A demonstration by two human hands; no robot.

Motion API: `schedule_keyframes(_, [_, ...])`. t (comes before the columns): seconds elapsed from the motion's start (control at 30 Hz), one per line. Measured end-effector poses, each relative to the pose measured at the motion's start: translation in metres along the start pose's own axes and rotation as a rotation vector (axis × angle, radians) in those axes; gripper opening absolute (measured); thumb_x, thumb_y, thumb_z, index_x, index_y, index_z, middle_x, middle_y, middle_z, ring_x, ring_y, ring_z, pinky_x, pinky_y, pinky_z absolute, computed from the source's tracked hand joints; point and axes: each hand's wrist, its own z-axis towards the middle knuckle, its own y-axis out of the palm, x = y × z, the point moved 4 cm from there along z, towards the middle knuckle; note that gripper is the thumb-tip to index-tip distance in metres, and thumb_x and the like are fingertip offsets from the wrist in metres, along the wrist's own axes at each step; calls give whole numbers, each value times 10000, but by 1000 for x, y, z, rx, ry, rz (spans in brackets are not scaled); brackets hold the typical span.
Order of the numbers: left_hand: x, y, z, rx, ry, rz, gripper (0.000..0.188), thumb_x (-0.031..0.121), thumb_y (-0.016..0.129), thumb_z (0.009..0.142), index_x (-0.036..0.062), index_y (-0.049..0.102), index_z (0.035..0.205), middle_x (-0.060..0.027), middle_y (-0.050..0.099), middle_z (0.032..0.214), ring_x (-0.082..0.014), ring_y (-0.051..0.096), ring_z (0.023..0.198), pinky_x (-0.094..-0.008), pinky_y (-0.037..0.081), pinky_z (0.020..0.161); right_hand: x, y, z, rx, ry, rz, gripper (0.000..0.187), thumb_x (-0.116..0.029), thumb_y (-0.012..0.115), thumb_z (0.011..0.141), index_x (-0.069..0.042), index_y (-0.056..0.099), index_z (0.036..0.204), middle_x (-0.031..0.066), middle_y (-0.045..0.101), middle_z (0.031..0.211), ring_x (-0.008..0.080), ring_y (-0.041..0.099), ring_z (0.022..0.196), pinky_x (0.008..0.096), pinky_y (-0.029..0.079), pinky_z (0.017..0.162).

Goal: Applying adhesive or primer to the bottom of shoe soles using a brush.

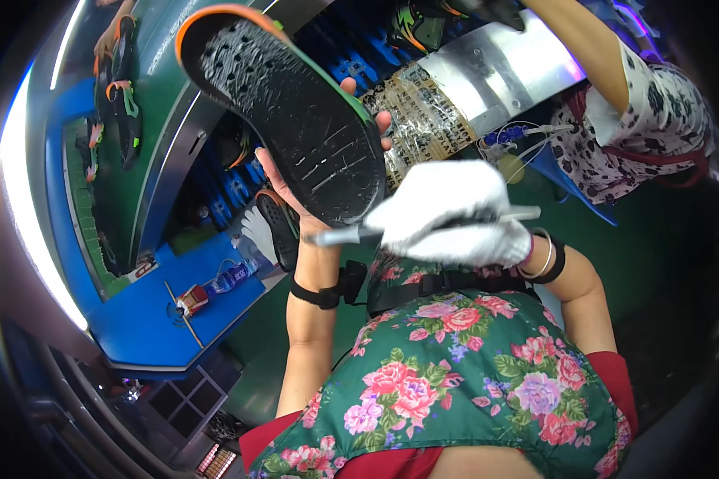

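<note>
My bare left hand [278,174] holds up a black shoe sole [319,156], with the thumb along one edge and fingertips showing past the other. The sole has an orange rim at its far end and a green edge along the right. Its upturned face looks shiny and wet in places. At the near end is my right hand [447,211] in a white glove, closed around a slim, pale-handled tool [526,213]. The tool's greyish tip [335,236] points left, just below the sole; whether it touches cannot be seen. Its exact kind is unclear.
Another dark sole [276,227] lies beside a white glove [257,231] near a blue table [148,331]. A bottle [233,275] and a red-and-white item [192,300] rest there. Shoes [125,120] line a green belt. A tape-wrapped metal box [423,112] and a co-worker [651,128] are ahead right.
</note>
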Motion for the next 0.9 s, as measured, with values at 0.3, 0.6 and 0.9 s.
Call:
schedule_keyframes(0.3, [3, 9, -4, -83, -111, -157, 1086, 764, 591, 831, -7, 294, 1536, -197, 441, 1475, -440, 569, 1097, -569, 542, 915, -8, 11, -1, -142, 88, 8, 212, -64, 798, 801, -119, 798, 1006, 85, 765, 1005, 231, 722, 932, 346, 572, 823])
schedule_keyframes(0.6, [13, 5, -4, -16, -188, -224, 993, 717, 521, 894, 37, 278, 1576, -251, 386, 1541, -536, 550, 1184, -632, 469, 1032, -18, 15, 3, -268, -106, -252, 231, -89, 798, 807, -126, 780, 1034, 65, 765, 1089, 235, 732, 910, 348, 575, 792])
schedule_keyframes(0.9, [28, -4, -5, 212, -218, 17, 1054, 731, 493, 866, -21, 268, 1569, -333, 392, 1499, -481, 598, 1123, -583, 519, 938, -12, 13, 10, -345, -259, -447, 338, -56, 767, 822, -104, 748, 1157, 98, 741, 1165, 254, 715, 1014, 388, 571, 851])
